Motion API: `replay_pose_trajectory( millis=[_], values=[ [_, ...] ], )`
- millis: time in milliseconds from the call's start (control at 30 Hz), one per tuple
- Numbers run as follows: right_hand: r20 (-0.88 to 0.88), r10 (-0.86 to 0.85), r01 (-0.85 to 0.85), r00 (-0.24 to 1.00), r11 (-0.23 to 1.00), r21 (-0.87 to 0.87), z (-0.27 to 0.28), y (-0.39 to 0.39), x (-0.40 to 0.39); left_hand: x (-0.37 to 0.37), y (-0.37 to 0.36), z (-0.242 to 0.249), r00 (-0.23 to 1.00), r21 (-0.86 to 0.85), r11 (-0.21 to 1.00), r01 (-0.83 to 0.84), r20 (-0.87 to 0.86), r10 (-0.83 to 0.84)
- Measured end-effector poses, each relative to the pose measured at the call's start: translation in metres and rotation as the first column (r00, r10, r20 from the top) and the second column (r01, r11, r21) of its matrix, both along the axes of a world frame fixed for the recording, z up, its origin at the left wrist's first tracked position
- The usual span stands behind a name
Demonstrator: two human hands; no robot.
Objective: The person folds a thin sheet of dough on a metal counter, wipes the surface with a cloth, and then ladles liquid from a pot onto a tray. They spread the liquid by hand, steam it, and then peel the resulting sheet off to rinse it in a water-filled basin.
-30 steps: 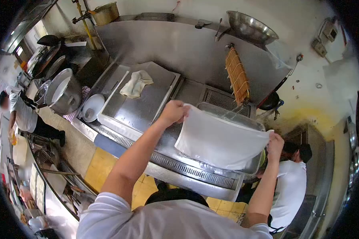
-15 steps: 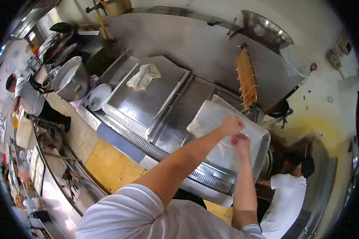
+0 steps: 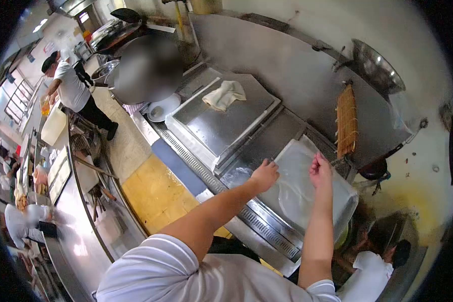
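Observation:
A sheet of clear plastic [image 3: 296,197] hangs over a tray with a pale, translucent cover [image 3: 337,194] on the steel counter. My left hand [image 3: 265,175] is closed on the plastic's left side, with some of it bunched beyond the fingers. At the right, my right hand [image 3: 320,170] pinches the plastic's other side, above the covered tray. To the left, a folded beige cloth [image 3: 225,95] lies on a flat steel lid [image 3: 231,121].
A bamboo mat [image 3: 346,121] hangs on the back wall near a metal bowl [image 3: 378,65]. One person [image 3: 370,277] is close at the lower right; another [image 3: 75,88] stands at the left. A white plate [image 3: 164,107] and a large blurred pot [image 3: 148,68] are beyond the lid.
My hands have moved apart, the left one leftward, with clear plastic now spread between them. The red spot near my right hand no longer shows. The camera view has shifted.

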State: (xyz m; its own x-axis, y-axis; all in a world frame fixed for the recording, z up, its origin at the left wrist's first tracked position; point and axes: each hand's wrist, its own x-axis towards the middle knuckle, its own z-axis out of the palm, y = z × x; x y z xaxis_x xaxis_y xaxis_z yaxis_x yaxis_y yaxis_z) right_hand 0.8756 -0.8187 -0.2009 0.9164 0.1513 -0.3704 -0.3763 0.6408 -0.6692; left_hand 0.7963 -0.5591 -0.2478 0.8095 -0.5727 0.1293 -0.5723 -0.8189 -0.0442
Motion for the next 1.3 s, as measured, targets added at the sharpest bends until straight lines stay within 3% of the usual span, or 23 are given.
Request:
replay_pose_trajectory(
  millis=[167, 200, 333, 433, 600, 667, 733, 800, 867, 967, 1100, 1233, 1300],
  values=[
    [0.038, -0.175, 0.179, 0.984, 0.965, -0.191, 0.01, 0.004, -0.029, -0.007, 0.002, -0.018, 0.987, 0.077, 0.994, 0.074, -0.147, -0.062],
    [0.043, -0.18, 0.185, 0.983, 0.957, -0.223, 0.01, 0.002, -0.033, -0.015, 0.006, -0.003, 0.984, 0.096, 0.992, 0.084, -0.164, -0.068],
    [0.047, -0.111, 0.12, 0.993, 0.941, -0.316, 0.004, -0.023, -0.041, -0.044, 0.038, 0.03, 0.984, -0.216, 0.975, 0.047, -0.158, -0.082],
    [0.073, -0.103, 0.126, 0.992, 0.851, -0.509, 0.005, -0.003, -0.055, -0.079, 0.094, 0.037, 0.987, -0.58, 0.814, -0.011, -0.139, -0.086],
    [0.008, -0.073, 0.054, 0.997, 0.668, -0.742, -0.01, 0.037, -0.066, -0.183, 0.252, 0.003, 0.964, -0.7, 0.667, -0.255, -0.239, 0.118],
    [-0.024, -0.014, -0.012, 1.0, 0.561, -0.828, -0.037, 0.047, -0.05, -0.236, 0.326, -0.031, 0.901, -0.677, 0.596, -0.432, -0.349, 0.256],
    [0.026, -0.007, 0.025, 1.0, 0.529, -0.848, -0.023, 0.103, -0.06, -0.305, 0.389, -0.051, 0.733, -0.63, 0.389, -0.672, -0.492, 0.469],
    [0.036, 0.031, 0.014, 0.999, 0.534, -0.846, -0.011, 0.155, -0.058, -0.368, 0.444, -0.037, 0.564, -0.558, 0.229, -0.797, -0.555, 0.612],
    [0.009, 0.092, -0.045, 0.996, 0.568, -0.822, -0.004, 0.2, -0.046, -0.421, 0.484, -0.039, 0.398, -0.504, 0.079, -0.86, -0.566, 0.722],
    [0.06, 0.15, -0.023, 0.987, 0.501, -0.865, 0.018, 0.28, -0.029, -0.47, 0.515, -0.033, 0.141, -0.428, -0.163, -0.889, -0.595, 0.791],
    [0.117, 0.327, -0.05, 0.938, 0.461, -0.886, 0.05, 0.353, 0.017, -0.484, 0.527, -0.045, 0.089, -0.48, -0.314, -0.819, -0.648, 0.756],
    [0.196, 0.272, 0.106, 0.942, 0.313, -0.944, 0.076, 0.416, 0.068, -0.48, 0.522, -0.059, 0.085, -0.499, -0.398, -0.77, -0.698, 0.711],
    [0.138, 0.241, 0.084, 0.961, 0.221, -0.972, 0.08, 0.436, 0.098, -0.477, 0.521, -0.059, 0.051, -0.448, -0.419, -0.79, -0.728, 0.684]
  ],
)
